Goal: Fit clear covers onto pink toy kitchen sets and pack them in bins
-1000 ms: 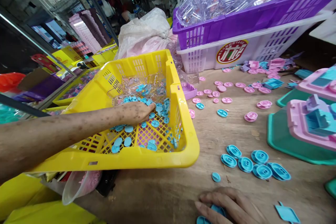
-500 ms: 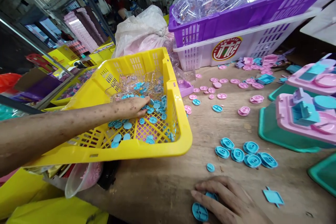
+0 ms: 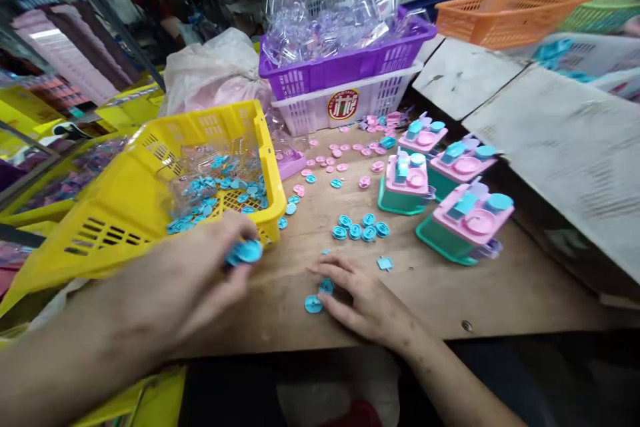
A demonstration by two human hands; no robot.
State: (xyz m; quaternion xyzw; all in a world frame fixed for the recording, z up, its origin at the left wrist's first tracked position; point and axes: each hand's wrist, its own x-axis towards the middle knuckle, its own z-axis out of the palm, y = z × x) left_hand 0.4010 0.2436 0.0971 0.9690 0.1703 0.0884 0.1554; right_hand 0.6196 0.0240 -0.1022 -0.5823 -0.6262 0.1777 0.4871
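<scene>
My left hand [image 3: 215,273], blurred by motion, is closed around several blue plastic discs [image 3: 247,251] in front of the yellow basket. More blue discs [image 3: 203,185] lie inside that yellow basket [image 3: 277,197], beside clear plastic pieces. My right hand [image 3: 357,293] rests on the table with its fingers apart. A blue disc [image 3: 326,285] lies by its thumb and fingers, and another blue disc [image 3: 313,304] sits just left of the thumb. Beyond the right hand stands a cluster of blue oval pieces [image 3: 355,231]. A flat blue piece with small tabs [image 3: 385,263] lies to the right.
Several pink-topped green toy units [image 3: 473,213] stand at the right. Pink ovals [image 3: 341,167] are scattered farther back. A purple basket [image 3: 345,70] of clear plastic sits on a white crate [image 3: 310,117]. White cardboard [image 3: 560,140] borders the right side.
My left hand has come out of the yellow basket toward me, holding blue discs. The view has swung right and takes in more of the table; my right hand stays by the same discs.
</scene>
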